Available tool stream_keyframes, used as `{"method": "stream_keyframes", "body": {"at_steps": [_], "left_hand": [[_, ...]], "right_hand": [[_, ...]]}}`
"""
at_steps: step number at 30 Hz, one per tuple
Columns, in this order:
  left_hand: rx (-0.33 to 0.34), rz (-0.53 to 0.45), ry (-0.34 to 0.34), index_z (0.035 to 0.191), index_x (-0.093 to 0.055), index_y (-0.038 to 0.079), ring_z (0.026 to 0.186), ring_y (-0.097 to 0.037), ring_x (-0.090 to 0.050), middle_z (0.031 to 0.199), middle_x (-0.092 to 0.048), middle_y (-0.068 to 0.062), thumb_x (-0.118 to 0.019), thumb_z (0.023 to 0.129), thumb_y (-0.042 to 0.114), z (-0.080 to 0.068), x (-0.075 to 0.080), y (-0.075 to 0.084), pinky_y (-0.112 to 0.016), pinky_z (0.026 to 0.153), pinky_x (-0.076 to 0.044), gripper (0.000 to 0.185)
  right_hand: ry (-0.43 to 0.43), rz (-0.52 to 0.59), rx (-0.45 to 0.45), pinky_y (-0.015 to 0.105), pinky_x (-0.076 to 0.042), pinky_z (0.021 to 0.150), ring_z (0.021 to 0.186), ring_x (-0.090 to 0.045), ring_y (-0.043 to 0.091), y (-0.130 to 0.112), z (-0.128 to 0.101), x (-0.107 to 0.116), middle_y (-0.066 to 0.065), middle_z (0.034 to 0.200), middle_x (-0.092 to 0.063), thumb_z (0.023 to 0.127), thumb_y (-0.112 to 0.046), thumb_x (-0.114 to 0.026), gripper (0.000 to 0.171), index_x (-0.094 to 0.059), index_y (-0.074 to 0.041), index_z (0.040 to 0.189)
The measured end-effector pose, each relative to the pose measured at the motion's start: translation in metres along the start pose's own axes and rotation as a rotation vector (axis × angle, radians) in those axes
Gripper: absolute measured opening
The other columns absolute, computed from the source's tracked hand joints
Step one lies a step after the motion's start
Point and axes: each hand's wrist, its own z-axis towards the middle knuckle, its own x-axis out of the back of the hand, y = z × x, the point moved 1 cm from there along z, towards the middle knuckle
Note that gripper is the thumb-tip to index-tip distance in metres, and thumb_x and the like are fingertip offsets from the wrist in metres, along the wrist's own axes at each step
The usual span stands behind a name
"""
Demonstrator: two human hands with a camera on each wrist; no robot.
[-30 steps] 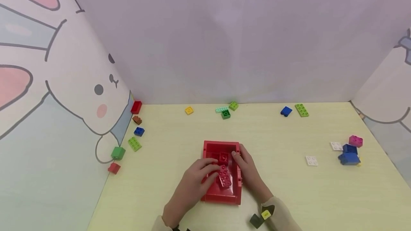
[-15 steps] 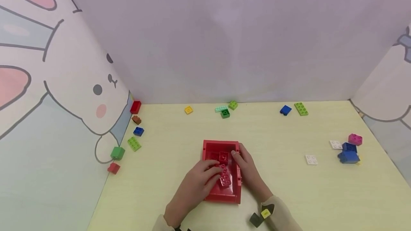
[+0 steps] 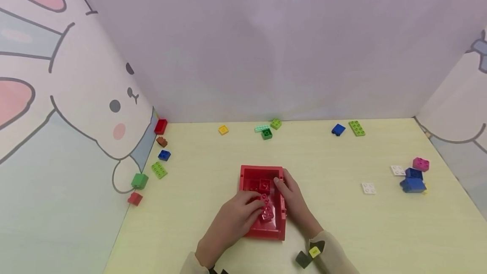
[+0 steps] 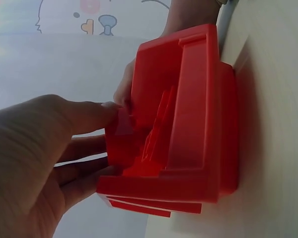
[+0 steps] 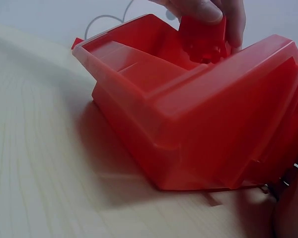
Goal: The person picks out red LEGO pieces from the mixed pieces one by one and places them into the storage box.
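A red open bin (image 3: 264, 235) stands on the table in front of me. My right hand (image 3: 294, 195) grips its right wall, thumb over the rim. My left hand (image 3: 233, 217) reaches in from the left; in the right wrist view its thumb and fingers pinch a red toy building brick (image 5: 201, 37) just above the bin's edge. A red studded brick (image 3: 267, 213) lies in the bin beside the left fingertips, partly covered by them. Farther back inside sits a square red brick (image 3: 265, 185), with another red piece (image 3: 254, 185) to its left.
Loose bricks lie around the table: a green brick (image 3: 139, 181) at left, a yellow plate (image 3: 223, 130) and dark green brick (image 3: 267, 133) at the back, blue bricks (image 3: 413, 185) at right. A white plate (image 3: 368, 188) lies right of the bin. Walls border the table.
My left hand has shifted slightly down and right, its fingers covering more of the red studded brick in the bin. My right hand keeps its grip on the wall.
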Motion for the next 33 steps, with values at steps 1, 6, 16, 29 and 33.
{"method": "stream_keyframes", "body": {"at_steps": [1,6,16,29,33], "left_hand": [[-0.011,0.019,-0.007,0.121,-0.076,0.021,0.115,-0.012,-0.067,0.126,-0.071,0.002,-0.084,0.089,0.027,0.000,0.000,0.000,-0.027,0.097,-0.060,0.033],[-0.064,0.153,-0.053,0.119,-0.077,0.024,0.110,-0.011,-0.068,0.123,-0.073,0.003,-0.085,0.088,0.029,0.002,-0.002,0.004,-0.024,0.093,-0.061,0.033],[-0.060,0.223,-0.122,0.118,-0.078,0.024,0.107,-0.012,-0.068,0.121,-0.074,0.003,-0.085,0.087,0.028,0.004,0.001,0.010,-0.023,0.090,-0.061,0.032],[-0.020,0.237,-0.169,0.116,-0.079,0.026,0.103,-0.011,-0.067,0.116,-0.075,0.005,-0.088,0.084,0.030,0.002,0.004,0.018,-0.023,0.087,-0.062,0.034],[-0.004,0.261,-0.185,0.116,-0.079,0.027,0.102,-0.010,-0.066,0.115,-0.075,0.006,-0.087,0.086,0.028,0.003,0.004,0.020,-0.022,0.086,-0.061,0.031]], "right_hand": [[0.001,0.002,-0.001,0.024,-0.054,0.104,0.131,-0.057,0.025,0.000,0.000,0.000,0.002,0.140,-0.061,0.106,-0.042,-0.054,0.044,-0.047,-0.024,0.145],[0.005,0.002,-0.008,0.026,-0.053,0.106,0.132,-0.057,0.024,-0.001,0.000,0.000,0.002,0.140,-0.061,0.106,-0.042,-0.053,0.044,-0.047,-0.024,0.146],[0.002,0.000,-0.017,0.039,-0.054,0.111,0.134,-0.058,0.023,-0.002,-0.001,-0.001,-0.003,0.141,-0.061,0.105,-0.041,-0.057,0.044,-0.046,-0.029,0.146],[0.008,0.002,-0.013,0.028,-0.053,0.108,0.132,-0.057,0.022,-0.001,-0.001,0.000,-0.001,0.140,-0.061,0.106,-0.041,-0.054,0.043,-0.047,-0.026,0.146],[0.007,0.000,-0.007,0.029,-0.053,0.108,0.131,-0.057,0.025,0.000,0.000,0.001,0.002,0.140,-0.061,0.107,-0.041,-0.053,0.043,-0.047,-0.024,0.146]]}}
